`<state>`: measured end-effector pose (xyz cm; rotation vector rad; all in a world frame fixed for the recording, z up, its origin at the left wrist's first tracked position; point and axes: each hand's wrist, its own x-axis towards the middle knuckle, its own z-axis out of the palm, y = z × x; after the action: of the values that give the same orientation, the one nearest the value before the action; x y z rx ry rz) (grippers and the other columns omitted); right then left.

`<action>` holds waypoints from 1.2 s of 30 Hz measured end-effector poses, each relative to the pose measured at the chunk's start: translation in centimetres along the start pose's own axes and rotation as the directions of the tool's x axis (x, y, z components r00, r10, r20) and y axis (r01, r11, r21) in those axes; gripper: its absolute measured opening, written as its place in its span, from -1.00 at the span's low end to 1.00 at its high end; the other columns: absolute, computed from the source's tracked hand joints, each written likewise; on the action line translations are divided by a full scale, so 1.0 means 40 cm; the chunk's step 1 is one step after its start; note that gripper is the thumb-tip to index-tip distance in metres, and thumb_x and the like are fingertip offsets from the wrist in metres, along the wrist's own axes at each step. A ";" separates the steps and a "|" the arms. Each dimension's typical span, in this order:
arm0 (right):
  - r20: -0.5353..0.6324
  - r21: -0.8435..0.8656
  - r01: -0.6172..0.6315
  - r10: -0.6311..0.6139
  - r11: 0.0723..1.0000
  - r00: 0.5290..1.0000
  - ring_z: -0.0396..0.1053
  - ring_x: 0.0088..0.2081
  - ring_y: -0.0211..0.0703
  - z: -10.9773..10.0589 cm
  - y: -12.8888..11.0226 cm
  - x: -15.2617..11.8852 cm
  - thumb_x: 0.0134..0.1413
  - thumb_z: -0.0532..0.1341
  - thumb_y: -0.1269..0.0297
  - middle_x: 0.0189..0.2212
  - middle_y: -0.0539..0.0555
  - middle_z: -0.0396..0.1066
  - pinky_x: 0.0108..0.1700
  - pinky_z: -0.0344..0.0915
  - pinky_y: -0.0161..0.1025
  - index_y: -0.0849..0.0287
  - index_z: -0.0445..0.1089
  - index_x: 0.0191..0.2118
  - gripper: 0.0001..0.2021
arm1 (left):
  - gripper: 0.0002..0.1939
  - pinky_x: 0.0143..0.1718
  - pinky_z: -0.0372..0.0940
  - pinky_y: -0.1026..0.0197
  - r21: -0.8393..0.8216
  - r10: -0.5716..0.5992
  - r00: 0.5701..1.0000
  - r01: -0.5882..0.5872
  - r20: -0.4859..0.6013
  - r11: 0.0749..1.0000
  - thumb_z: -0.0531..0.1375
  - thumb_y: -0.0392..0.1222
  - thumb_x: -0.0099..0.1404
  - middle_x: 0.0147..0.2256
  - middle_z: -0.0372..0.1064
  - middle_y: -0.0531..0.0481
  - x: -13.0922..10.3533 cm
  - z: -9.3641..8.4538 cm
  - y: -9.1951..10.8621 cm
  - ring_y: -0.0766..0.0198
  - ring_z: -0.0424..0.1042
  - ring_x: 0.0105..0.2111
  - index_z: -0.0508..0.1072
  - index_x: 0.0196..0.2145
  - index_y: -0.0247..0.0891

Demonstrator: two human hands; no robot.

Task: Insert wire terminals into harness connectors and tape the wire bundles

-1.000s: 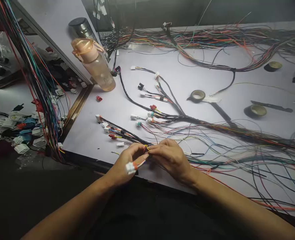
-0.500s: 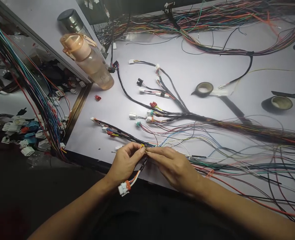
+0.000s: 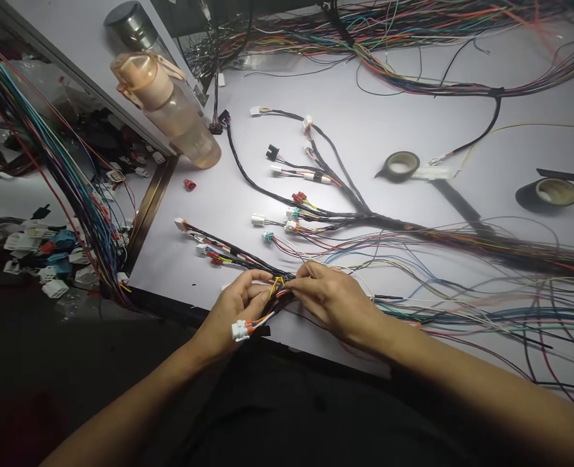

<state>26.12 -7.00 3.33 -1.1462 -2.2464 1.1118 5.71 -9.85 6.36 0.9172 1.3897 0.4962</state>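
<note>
Near the table's front edge my left hand point(image 3: 238, 301) is closed, thumb and forefinger pinching thin yellow wires point(image 3: 277, 283) of a wire harness. My right hand point(image 3: 333, 298) is closed on the harness wires just to the right, its fingertips close to the left ones. A white and orange connector point(image 3: 242, 329) on short wires hangs below my left hand. Beyond the hands, black-taped harness branches point(image 3: 233, 250) run to the left and end in connectors, among them a red connector point(image 3: 215, 258). My fingers hide part of the wires.
A second taped harness point(image 3: 388, 222) with several connectors lies behind. A water bottle point(image 3: 179, 123) stands at the left beside a panel. Tape rolls point(image 3: 402, 167) lie at the right. Loose wires point(image 3: 486, 318) spread on the right; a wire bundle point(image 3: 413, 91) runs along the back.
The right hand's fingers have bunched into a tighter pinch. The white and orange connector has swung up, closer to the left hand. The yellow wires show more clearly between the hands.
</note>
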 end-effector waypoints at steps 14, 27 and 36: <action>0.168 0.073 -0.128 0.114 0.989 0.979 0.33 -0.32 -0.19 -0.025 -0.019 0.037 0.18 0.13 0.42 -0.40 0.04 0.41 -0.29 0.20 -0.26 0.13 0.52 -0.31 -0.80 | -0.72 -0.33 0.36 0.26 -0.006 -0.039 0.991 0.040 0.127 0.999 0.28 -0.09 0.20 -0.29 0.57 -0.08 0.033 -0.031 -0.009 0.23 0.50 -0.34 0.58 -0.16 -0.25; 0.140 0.386 -0.061 0.007 0.921 0.990 0.31 -0.33 -0.24 -0.030 -0.007 0.034 0.26 0.09 0.33 -0.43 0.02 0.32 -0.27 0.28 -0.30 0.13 0.51 -0.26 -0.78 | -0.71 -0.27 0.37 0.25 -0.200 -0.069 0.997 0.074 0.031 0.977 0.41 -0.16 0.03 -0.30 0.53 -0.07 0.016 -0.009 0.009 0.28 0.48 -0.34 0.55 -0.28 -0.31; 0.113 0.012 0.083 -0.083 0.997 0.990 0.32 -0.33 -0.23 -0.027 0.008 0.008 0.23 0.14 0.37 -0.35 0.05 0.40 -0.28 0.18 -0.27 0.12 0.51 -0.21 -0.82 | -0.74 -0.33 0.37 0.30 -0.377 -0.225 0.974 0.215 0.016 0.901 0.43 -0.21 -0.01 -0.36 0.53 -0.03 0.004 0.009 0.005 0.34 0.48 -0.40 0.55 -0.33 -0.33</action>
<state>26.76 -6.12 3.72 -0.9999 -2.3511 1.1779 6.13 -9.68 6.39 0.4352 1.3422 0.5793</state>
